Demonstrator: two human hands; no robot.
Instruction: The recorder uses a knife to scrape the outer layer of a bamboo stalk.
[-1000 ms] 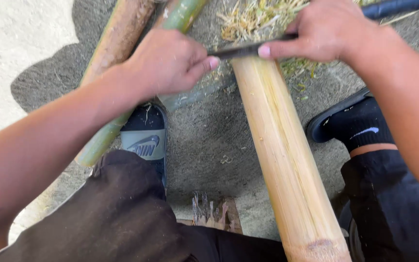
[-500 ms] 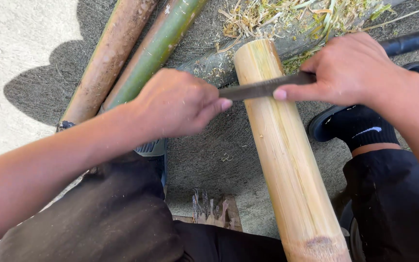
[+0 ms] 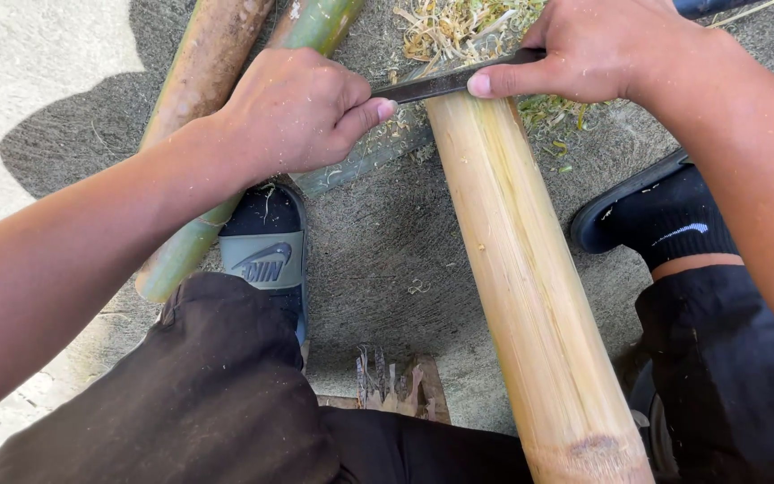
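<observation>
Item: peeled bamboo pole (image 3: 521, 278), pale yellow, lying lengthwise between my legs on the ground, near end at my lap, far end under the blade.

Change since half a second ago: the blade (image 3: 432, 85) sits at the pole's far end again, where a moment back it lay a little way down the stem toward me. A second ago it was also at the far end. I judge this a scraping stroke that has gone out and returned, so the skinning of the surface is under way, with the pole already bare along the length I can see.

Grip, left hand (image 3: 293, 112): fingers curled tight around the blade's near end, thumb pressed along it.
Grip, right hand (image 3: 597, 49): closed over the blade's other end, thumb tip pushing down on the metal just above the pole.

Surroundings: two unpeeled stems, one brown (image 3: 208, 67), one green (image 3: 226, 188), lying left of the pole, the green one touching my left sandal (image 3: 266, 251). Pile of shavings (image 3: 459, 31) beyond the blade. Right sandal and black sock (image 3: 656, 220) just beside the pole.

Obstruction: none across the pole's length; shavings gather at the far end.
</observation>
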